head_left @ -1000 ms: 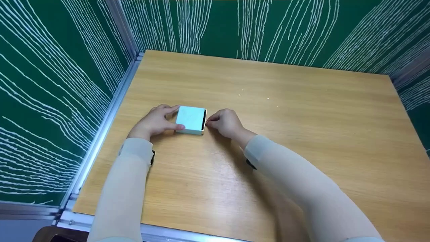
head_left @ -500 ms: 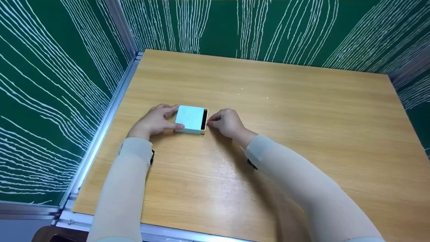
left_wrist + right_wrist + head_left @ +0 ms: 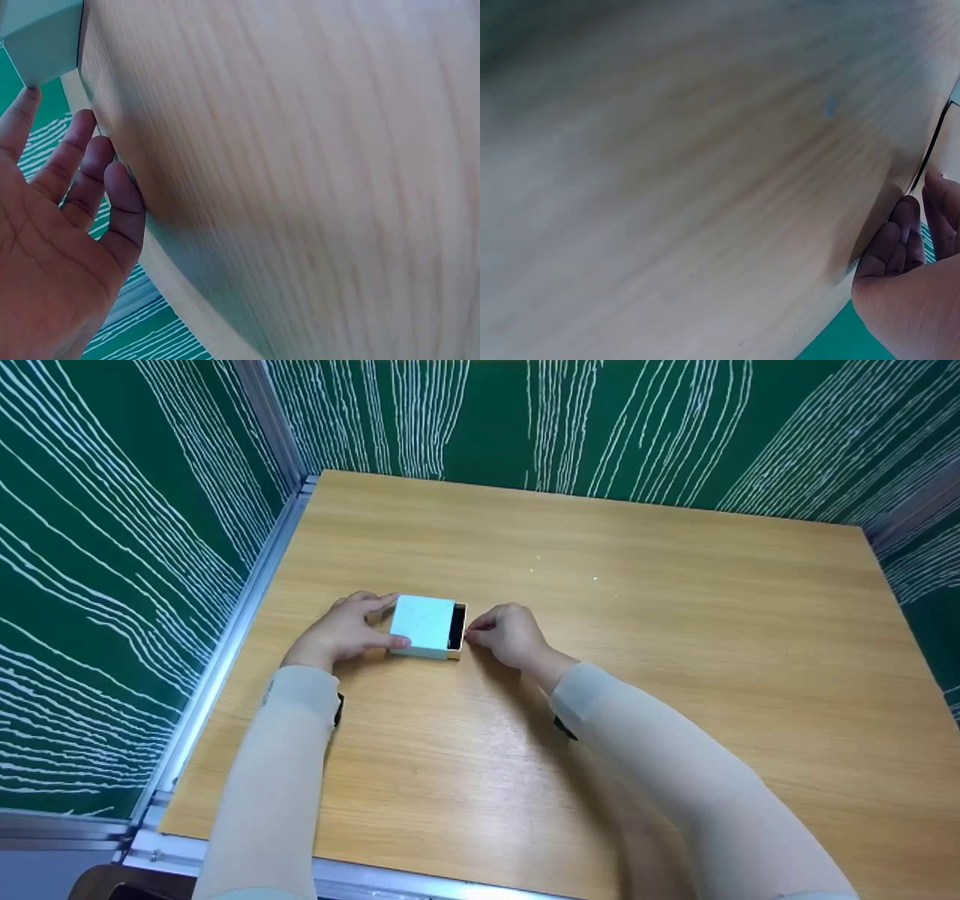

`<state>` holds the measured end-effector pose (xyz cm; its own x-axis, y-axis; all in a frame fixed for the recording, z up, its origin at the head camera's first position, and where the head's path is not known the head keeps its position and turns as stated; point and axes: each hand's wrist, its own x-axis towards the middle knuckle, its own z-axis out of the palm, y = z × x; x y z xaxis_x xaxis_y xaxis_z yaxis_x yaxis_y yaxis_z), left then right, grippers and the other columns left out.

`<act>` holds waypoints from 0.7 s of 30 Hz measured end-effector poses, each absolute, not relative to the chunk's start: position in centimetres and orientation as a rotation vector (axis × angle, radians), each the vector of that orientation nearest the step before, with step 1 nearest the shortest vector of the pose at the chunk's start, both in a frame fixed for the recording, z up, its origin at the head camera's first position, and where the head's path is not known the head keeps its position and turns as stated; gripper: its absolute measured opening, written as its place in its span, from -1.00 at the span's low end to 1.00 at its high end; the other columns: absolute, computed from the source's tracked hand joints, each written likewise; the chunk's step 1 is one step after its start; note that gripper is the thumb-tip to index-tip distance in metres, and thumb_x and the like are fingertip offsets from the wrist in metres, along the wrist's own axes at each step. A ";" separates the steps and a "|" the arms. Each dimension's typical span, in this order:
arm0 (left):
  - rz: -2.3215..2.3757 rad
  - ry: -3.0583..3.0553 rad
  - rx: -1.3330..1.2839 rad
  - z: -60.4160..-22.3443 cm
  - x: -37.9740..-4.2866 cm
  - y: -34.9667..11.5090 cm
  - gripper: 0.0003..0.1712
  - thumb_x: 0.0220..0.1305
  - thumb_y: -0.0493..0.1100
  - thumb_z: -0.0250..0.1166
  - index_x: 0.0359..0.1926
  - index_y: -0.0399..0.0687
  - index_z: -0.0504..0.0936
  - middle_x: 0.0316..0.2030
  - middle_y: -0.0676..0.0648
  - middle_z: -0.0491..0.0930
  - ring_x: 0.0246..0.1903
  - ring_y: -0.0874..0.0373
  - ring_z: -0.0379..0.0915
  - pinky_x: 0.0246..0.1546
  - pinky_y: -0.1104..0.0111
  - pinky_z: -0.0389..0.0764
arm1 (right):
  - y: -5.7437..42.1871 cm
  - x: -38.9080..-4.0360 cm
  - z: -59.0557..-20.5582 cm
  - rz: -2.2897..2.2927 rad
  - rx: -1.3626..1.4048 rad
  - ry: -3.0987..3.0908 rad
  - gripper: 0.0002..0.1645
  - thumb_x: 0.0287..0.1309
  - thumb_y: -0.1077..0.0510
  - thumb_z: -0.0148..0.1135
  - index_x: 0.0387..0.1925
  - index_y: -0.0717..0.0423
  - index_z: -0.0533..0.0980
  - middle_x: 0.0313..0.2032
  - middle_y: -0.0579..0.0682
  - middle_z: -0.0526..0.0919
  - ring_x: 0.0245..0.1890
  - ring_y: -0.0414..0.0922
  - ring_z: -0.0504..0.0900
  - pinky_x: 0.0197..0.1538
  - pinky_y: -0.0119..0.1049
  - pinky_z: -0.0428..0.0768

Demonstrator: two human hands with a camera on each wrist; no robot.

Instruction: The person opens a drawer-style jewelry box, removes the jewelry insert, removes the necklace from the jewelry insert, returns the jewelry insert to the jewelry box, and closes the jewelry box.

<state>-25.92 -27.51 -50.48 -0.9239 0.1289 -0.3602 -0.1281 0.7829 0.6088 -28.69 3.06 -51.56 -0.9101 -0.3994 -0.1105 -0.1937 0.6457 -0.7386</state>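
Note:
A small square sliding box with a pale blue sleeve (image 3: 422, 622) lies on the wooden table. Its inner drawer (image 3: 457, 627), black inside with a light rim, sticks partway out on the right. My left hand (image 3: 346, 628) holds the sleeve at its left end, thumb at the near corner and index finger at the far one. In the left wrist view, the index fingertip touches the sleeve's corner (image 3: 46, 49), the other fingers resting near the tabletop. My right hand (image 3: 510, 635) pinches at the middle of the drawer's outer edge; the fingers hide the exact grip.
The wooden table (image 3: 675, 660) extends far to the right of the box. Several tiny pale specks (image 3: 595, 578) lie beyond the right hand. Green panels (image 3: 495, 427) with white wavy lines stand along the back and sides, and a metal rail (image 3: 225, 652) follows the left edge.
The drawer has slid further out to the right, showing more of its black inside. My right hand has shifted slightly right with it, while the left stays on the sleeve.

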 end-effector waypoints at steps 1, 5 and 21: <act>0.926 2.588 -0.002 -50.5 -25.9 -27.5 0.22 0.28 0.41 0.63 0.81 0.46 0.19 0.82 -0.15 0.07 0.82 -0.28 -0.13 0.81 -0.33 0.00 | 3.1 -28.7 -51.6 -1.125 -0.475 2.604 -0.84 0.49 0.16 0.52 -0.04 0.14 0.90 0.08 0.14 0.90 0.22 0.08 0.81 0.39 -0.06 0.73; 0.931 2.580 -0.014 -50.5 -26.0 -27.5 0.23 0.27 0.43 0.63 0.81 0.49 0.19 0.83 -0.14 0.05 0.82 -0.28 -0.15 0.81 -0.34 -0.01 | 3.1 -28.7 -51.6 -1.134 -0.453 2.599 -0.83 0.48 0.16 0.52 -0.03 0.13 0.90 0.09 0.14 0.90 0.22 0.06 0.81 0.39 -0.06 0.73; 0.921 2.579 -0.022 -50.3 -25.8 -27.3 0.23 0.30 0.42 0.61 0.82 0.45 0.17 0.83 -0.16 0.03 0.82 -0.29 -0.14 0.81 -0.34 -0.01 | 3.8 -28.7 -51.7 -1.121 -0.469 2.615 -0.82 0.48 0.16 0.52 -0.02 0.13 0.89 0.09 0.13 0.92 0.26 0.07 0.82 0.45 -0.05 0.70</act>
